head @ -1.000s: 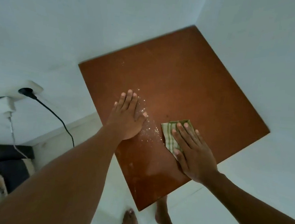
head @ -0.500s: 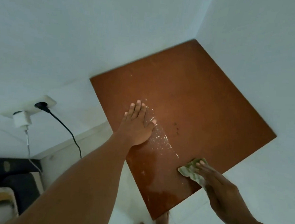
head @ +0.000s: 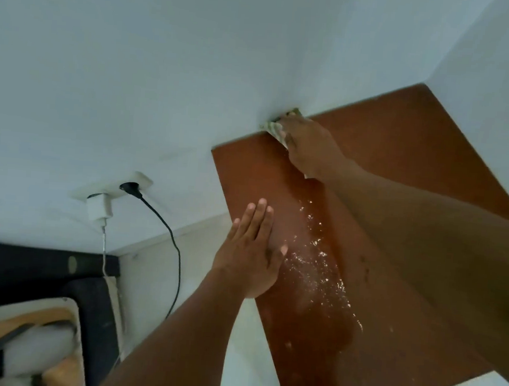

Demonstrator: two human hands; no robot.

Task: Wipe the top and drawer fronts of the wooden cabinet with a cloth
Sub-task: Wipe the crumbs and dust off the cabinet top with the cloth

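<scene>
The reddish-brown top of the wooden cabinet (head: 400,180) fills the right half of the view, set into a corner of white walls. My left hand (head: 251,253) lies flat with straight fingers on the top near its left edge. My right hand (head: 308,145) reaches across to the far edge by the wall and presses the green striped cloth (head: 275,129) against the top; only the cloth's edges show around the hand. A streak of wet, glinting droplets (head: 320,265) runs between the two hands. The drawer fronts are out of sight.
A wall socket (head: 132,184) with a black plug and cable (head: 173,241) and a white charger (head: 99,208) sits left of the cabinet. A dark piece of furniture with a beige bag (head: 22,336) stands at the bottom left. White floor shows below the cabinet.
My right hand with the cloth has swept from the near right part of the top to the far edge at the wall. My left hand stays flat in place. The view has shifted.
</scene>
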